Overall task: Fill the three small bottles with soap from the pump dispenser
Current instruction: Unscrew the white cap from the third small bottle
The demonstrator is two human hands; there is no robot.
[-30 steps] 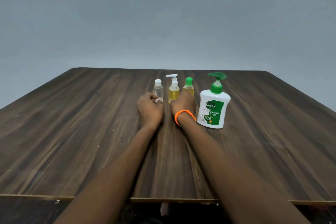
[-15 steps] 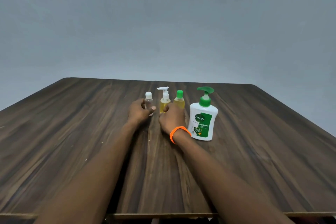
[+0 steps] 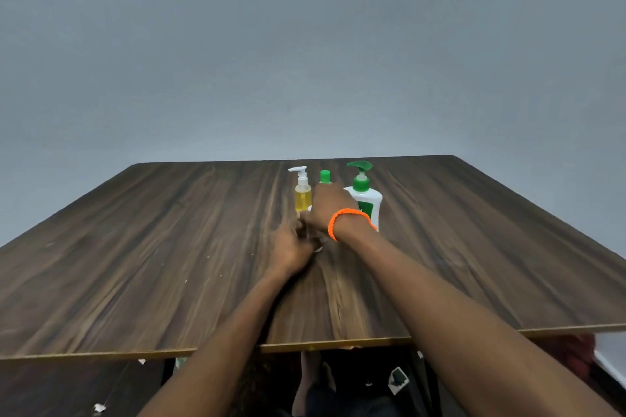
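Note:
My left hand [image 3: 292,249] grips a small clear bottle [image 3: 308,231] just above the table, in front of the row. My right hand [image 3: 330,206], with an orange band at the wrist, closes its fingers over that bottle's white cap. The hands hide most of the bottle. Behind them stand a small yellow bottle with a white pump [image 3: 302,196] and a small bottle with a green cap [image 3: 325,176], whose body is behind my right hand. The white soap dispenser with a green pump [image 3: 364,195] stands at the right end of the row.
A dark wooden table [image 3: 169,247] carries everything, with its front edge near me and a plain grey wall behind. Under the table edge lie bits of litter on the floor.
The clear bottle has left the row and come toward me in my left hand. My right hand moved from the yellow bottle onto its cap. The camera tilted down.

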